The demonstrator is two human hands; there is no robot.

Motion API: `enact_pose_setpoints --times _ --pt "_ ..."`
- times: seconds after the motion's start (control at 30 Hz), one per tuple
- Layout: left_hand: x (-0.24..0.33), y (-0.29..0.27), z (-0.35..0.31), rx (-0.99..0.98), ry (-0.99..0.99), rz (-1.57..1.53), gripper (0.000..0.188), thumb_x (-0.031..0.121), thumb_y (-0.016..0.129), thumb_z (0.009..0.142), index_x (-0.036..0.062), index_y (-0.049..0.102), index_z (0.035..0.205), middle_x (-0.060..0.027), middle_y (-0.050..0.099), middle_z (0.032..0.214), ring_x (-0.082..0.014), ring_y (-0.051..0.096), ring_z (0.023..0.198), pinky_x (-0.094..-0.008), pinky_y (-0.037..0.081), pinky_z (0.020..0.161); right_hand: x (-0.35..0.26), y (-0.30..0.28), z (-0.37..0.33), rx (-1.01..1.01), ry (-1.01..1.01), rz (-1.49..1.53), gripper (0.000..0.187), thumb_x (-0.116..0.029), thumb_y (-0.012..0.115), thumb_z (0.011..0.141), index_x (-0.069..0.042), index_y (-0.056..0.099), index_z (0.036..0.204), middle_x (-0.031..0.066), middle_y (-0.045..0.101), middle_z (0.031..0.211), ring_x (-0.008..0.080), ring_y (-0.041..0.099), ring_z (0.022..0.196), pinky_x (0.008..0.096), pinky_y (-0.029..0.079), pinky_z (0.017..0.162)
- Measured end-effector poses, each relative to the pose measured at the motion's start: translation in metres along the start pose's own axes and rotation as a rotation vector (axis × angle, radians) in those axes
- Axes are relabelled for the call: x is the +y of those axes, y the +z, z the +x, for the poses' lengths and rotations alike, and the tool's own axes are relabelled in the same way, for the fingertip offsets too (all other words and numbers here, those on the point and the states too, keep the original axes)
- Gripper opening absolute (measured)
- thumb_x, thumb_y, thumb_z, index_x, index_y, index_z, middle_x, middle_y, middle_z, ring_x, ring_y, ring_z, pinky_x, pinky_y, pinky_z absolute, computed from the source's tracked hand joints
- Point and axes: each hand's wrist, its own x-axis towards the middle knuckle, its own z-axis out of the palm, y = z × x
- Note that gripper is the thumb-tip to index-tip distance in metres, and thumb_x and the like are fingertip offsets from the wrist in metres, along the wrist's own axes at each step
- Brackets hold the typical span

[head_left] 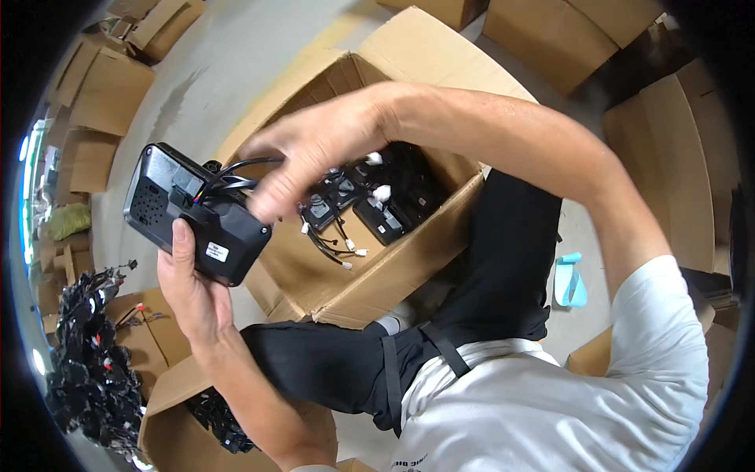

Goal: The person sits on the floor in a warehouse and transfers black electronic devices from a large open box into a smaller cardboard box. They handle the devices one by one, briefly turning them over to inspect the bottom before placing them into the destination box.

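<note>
My left hand (193, 291) grips a black rectangular electronic unit (228, 236) by its lower edge, with the thumb on the face turned to me. That face carries a patch of small round holes, a small white label and a socket with thin coloured wires. A black cable (236, 167) loops from the unit toward my right hand (307, 149), which reaches across over the open box. My right fingers are smeared by motion, so their hold on the cable cannot be made out. Below that hand, an open cardboard box (401, 279) holds several similar black units (381, 219) and cables with white plugs (346, 253).
A pile of black parts with wires (90, 354) stands at the left. A second open carton (177, 433) with black parts sits by my left forearm. Larger cardboard boxes (668, 157) stand at the right. A light-blue strip (570, 282) lies on the floor beside my leg.
</note>
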Motion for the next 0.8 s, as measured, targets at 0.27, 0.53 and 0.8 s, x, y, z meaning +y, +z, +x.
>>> enact_pose_setpoints --times 0.27,0.53,0.8 --pt "-0.187 0.001 0.055 -0.169 -1.068 0.245 0.046 0.029 0.078 0.092 0.0059 0.061 0.127 -0.0103 0.071 0.117 -0.0247 0.07 0.105 -0.0471 0.056 0.095 0.116 -0.083 0.021 -0.363 0.674 -1.207 0.019 -0.011 0.074 0.081 0.0 0.074 0.096 0.015 0.073 0.09 0.0288 0.071 0.08 0.0411 0.058 0.065" --pt "-0.368 -0.057 0.039 -0.035 -1.449 0.391 0.036 0.022 0.077 0.093 0.0077 0.062 0.123 -0.0092 0.074 0.109 -0.0261 0.075 0.092 -0.0469 0.064 0.08 0.215 -0.054 0.048 -0.441 0.585 -1.342 0.023 -0.013 0.073 0.082 -0.001 0.076 0.101 0.0163 0.075 0.098 0.031 0.073 0.089 0.0433 0.059 0.072" --pt "-0.409 -0.091 0.013 -0.006 -1.172 0.018 0.043 0.008 0.068 0.098 0.0043 0.051 0.138 -0.0114 0.065 0.131 -0.0262 0.065 0.116 -0.0424 0.058 0.095 0.231 -0.056 0.053 -0.389 0.542 -1.232 0.023 -0.013 0.072 0.083 -0.003 0.077 0.103 0.0153 0.075 0.102 0.0308 0.073 0.093 0.0431 0.059 0.075"
